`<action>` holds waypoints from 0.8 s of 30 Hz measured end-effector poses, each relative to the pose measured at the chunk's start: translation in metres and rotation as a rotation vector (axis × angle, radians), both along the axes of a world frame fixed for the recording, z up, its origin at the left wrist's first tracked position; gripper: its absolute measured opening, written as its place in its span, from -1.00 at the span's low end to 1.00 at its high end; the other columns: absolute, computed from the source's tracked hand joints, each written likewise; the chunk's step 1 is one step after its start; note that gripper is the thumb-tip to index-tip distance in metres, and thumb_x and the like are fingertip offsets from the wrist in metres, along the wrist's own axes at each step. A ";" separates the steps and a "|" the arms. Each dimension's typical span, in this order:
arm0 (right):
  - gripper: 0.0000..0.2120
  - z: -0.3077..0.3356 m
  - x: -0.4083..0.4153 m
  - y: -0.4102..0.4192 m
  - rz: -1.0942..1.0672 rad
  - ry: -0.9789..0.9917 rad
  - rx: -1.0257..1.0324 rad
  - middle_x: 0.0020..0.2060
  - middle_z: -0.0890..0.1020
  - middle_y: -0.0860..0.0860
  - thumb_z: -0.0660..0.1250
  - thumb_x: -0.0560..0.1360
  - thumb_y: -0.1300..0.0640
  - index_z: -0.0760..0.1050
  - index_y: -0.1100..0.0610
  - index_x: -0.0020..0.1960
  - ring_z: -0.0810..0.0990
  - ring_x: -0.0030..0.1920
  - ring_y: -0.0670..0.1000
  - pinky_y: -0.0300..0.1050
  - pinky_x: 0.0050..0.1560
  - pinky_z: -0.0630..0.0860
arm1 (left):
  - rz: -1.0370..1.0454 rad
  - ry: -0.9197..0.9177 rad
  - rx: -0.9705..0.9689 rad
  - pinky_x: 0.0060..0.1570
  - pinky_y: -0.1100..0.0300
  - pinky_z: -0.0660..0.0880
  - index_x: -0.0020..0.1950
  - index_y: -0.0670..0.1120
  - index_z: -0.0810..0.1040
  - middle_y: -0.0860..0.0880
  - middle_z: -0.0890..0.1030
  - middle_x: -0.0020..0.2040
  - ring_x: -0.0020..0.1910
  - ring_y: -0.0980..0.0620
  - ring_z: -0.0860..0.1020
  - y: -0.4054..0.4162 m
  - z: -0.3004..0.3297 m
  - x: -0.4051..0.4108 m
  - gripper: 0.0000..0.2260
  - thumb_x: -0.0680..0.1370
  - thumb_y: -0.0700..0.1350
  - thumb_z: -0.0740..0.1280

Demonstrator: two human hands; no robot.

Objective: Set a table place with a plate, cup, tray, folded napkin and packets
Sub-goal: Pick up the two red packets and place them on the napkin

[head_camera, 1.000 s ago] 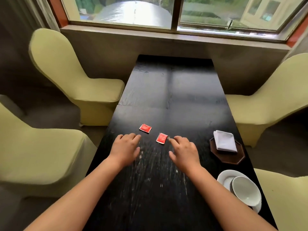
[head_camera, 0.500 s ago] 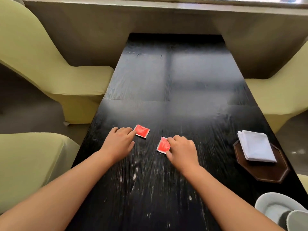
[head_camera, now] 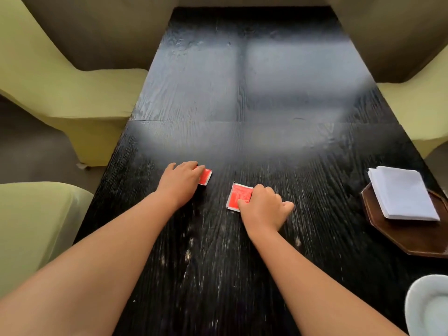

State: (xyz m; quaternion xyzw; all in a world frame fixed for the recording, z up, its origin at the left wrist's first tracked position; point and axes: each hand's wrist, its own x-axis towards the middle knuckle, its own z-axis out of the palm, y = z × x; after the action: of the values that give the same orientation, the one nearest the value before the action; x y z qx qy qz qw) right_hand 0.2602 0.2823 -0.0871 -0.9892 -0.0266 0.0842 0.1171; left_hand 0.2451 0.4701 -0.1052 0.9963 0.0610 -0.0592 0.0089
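A: Head view first, biggest thing first. What is seen?

B: A long black counter (head_camera: 242, 93) is seen, with yellow-green chairs (head_camera: 60, 88) set at its sides. On the right a folded napkin (head_camera: 403, 194) is laid on a brown tray (head_camera: 417, 238). A white plate (head_camera: 421, 301) is cut off at the bottom corner. No cup can be made out.

A: And the packets?

B: Two small red ones. The left packet (head_camera: 205, 177) is half hidden under the left hand (head_camera: 180, 180); fingers are laid on it, but a pinch cannot be told. The right packet (head_camera: 238, 196) is pinched at its near edge by the right hand (head_camera: 263, 207).

A: How should they be held?

B: They are likely light, thin and bendy, and flat on the counter. An edge is best lifted and pinched, not squeezed hard.
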 end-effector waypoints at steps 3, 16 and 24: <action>-0.77 0.000 0.001 0.004 -0.034 0.030 0.025 0.07 0.55 0.04 0.29 0.47 0.02 0.46 0.10 0.07 0.47 0.13 0.09 0.04 0.11 0.26 | 0.045 -0.094 -0.047 0.11 0.00 0.32 0.19 -0.11 0.50 -0.14 0.52 0.11 0.14 -0.17 0.47 -0.001 0.001 -0.003 -0.75 0.53 -0.13 0.25; -0.82 -0.002 -0.013 0.011 -0.093 0.084 0.267 0.03 0.58 0.00 0.27 0.48 0.14 0.50 0.04 0.07 0.46 0.11 0.06 -0.02 0.06 0.20 | 0.656 -0.144 -0.706 -0.08 0.18 0.45 -0.16 -0.06 0.61 -0.05 0.63 -0.18 -0.12 -0.03 0.58 -0.009 0.014 -0.068 -0.96 0.42 -0.16 0.37; -0.94 0.058 -0.066 -0.003 -0.296 0.403 0.988 -0.23 0.62 -0.04 0.39 0.42 0.23 0.56 0.09 -0.16 0.57 -0.10 0.00 -0.17 -0.05 0.48 | 1.036 -0.250 -1.391 -0.22 0.20 0.55 0.02 -0.14 0.55 -0.12 0.64 -0.08 -0.13 0.03 0.62 -0.044 0.058 -0.138 -0.89 0.52 -0.26 0.30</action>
State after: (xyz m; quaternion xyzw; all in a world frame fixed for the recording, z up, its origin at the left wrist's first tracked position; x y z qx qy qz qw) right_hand 0.1946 0.2789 -0.0288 -0.7742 0.0991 0.2318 0.5806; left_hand 0.1067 0.4264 -0.0472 0.6109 0.4547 0.0381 0.6470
